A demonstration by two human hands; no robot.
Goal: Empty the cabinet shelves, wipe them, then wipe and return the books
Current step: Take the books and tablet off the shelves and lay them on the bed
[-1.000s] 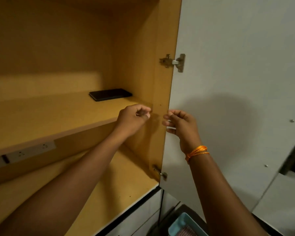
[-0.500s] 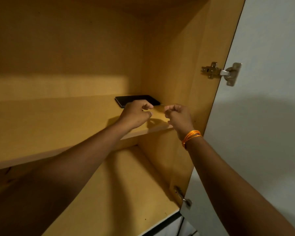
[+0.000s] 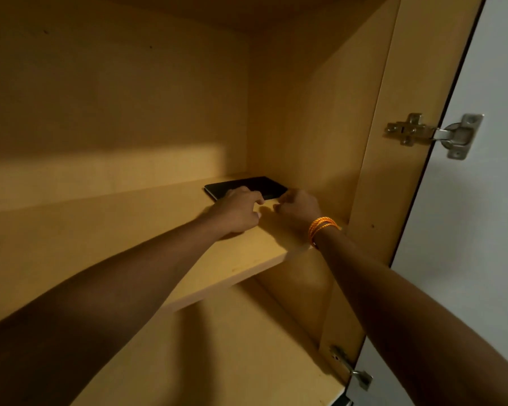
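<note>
You are looking up into an open wooden cabinet (image 3: 115,98) with tan panels on its back, side and top. A white door (image 3: 481,230) stands open on the right, hung on two metal hinges: the upper hinge (image 3: 431,134) is in full view against the cabinet's side panel, and the lower hinge (image 3: 354,372) sits near the bottom edge of the picture. A single shelf (image 3: 100,230) crosses the cabinet from left to right, with a second wooden surface showing below it.

Both of your bare forearms reach up from the bottom of the picture toward the far right corner of the shelf. A thin black book (image 3: 247,186) lies flat there, close to the back wall and the right side panel.

Your left hand (image 3: 238,210) rests on the shelf with its fingers curled; the fingertips reach the near edge of the book, but the picture is too blurred to tell whether the grip has closed on it. Your right hand (image 3: 298,210) sits just beside the left, fingers curled in together, at the book's near right corner; whether it holds anything cannot be told. An orange thread band (image 3: 320,227) is wrapped round your right wrist
</note>
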